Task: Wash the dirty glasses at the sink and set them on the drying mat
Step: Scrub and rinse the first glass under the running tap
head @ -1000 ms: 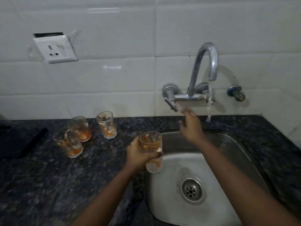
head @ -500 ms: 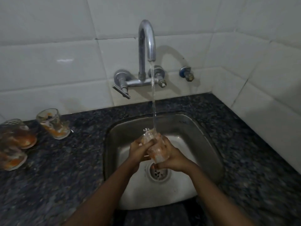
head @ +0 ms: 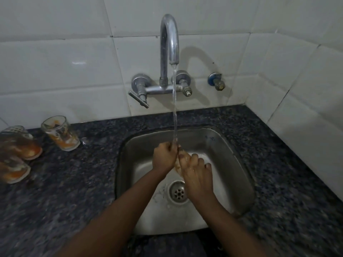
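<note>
Both hands, left hand (head: 164,156) and right hand (head: 194,170), grip a glass (head: 178,165) under the tap's stream (head: 174,108); three dirty glasses (head: 60,133) stand on the counter (head: 74,182).

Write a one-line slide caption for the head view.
Both hands hold a glass under the running tap over the sink; three dirty glasses wait alongside.

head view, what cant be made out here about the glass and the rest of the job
- Glass under the tap: head view, mostly wrapped by the left hand and right hand; how clean it is stays hidden.
- Leftmost dirty glasses: blurred and cut by the left edge.
- Drying mat: nowhere in frame.
</note>
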The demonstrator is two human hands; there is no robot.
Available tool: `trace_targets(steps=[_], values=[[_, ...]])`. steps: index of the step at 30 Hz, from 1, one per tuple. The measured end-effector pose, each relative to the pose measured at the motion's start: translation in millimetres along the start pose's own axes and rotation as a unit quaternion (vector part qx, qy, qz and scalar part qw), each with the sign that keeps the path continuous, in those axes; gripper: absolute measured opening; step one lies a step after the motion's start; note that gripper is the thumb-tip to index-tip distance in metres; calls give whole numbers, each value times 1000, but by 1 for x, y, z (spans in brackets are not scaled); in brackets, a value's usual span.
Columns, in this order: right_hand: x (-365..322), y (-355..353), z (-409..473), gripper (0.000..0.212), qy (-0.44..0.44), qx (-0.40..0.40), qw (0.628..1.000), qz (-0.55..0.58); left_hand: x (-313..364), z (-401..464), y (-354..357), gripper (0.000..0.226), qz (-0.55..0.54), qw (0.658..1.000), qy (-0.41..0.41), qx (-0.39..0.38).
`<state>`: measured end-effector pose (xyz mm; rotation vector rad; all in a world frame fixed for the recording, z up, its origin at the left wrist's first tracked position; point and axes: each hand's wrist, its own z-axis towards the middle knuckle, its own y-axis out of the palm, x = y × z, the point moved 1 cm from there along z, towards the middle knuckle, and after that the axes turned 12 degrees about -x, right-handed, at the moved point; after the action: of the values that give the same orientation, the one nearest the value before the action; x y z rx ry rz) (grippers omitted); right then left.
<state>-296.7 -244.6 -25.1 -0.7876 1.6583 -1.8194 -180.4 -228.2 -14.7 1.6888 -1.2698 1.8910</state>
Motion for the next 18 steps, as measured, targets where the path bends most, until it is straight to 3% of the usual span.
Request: trace_targets(steps=[1,2,4,5,6,7,9,10,11,12,14,15,16,17,18], values=[[-1,0,-1,83,-7,21,1000,-16,2,2,2,45,8,1000,-13,4],[-1,0,0,87,-13,-9,1000,3,4,4,4,45,10,1000,-19,8],[5,-1,9,104,-15,-100,983,150,8,8,7,48,-13,1000,-18,-4],[11,0,15,110,-11,-152,954,260,9,9,7,48,-41,999,-17,-14],[19,-2,21,109,4,-206,897,391,9,8,6,46,-83,996,-21,-27],[26,-4,25,98,14,-255,806,533,7,8,4,42,-134,990,-27,-41],[32,-4,27,63,3,-327,575,750,2,7,0,38,-226,972,-36,-63],[33,-4,27,55,4,-340,505,793,0,7,-2,40,-231,970,-38,-61],[31,-4,28,53,6,-343,501,795,-1,9,-4,43,-206,976,-41,-53],[25,-4,29,56,14,-334,561,757,-1,13,-5,43,-155,986,-46,-45],[9,-7,32,72,43,-289,796,530,3,18,-6,42,-13,997,-61,-45],[0,-9,33,80,53,-249,889,381,5,20,-7,43,34,996,-70,-34],[-7,-10,33,84,49,-202,937,282,7,20,-8,44,42,996,-73,-20],[-10,-9,35,83,38,-179,947,265,7,20,-11,44,27,997,-66,-5],[-7,-8,37,78,28,-193,929,316,6,20,-14,45,3,999,-50,4]])
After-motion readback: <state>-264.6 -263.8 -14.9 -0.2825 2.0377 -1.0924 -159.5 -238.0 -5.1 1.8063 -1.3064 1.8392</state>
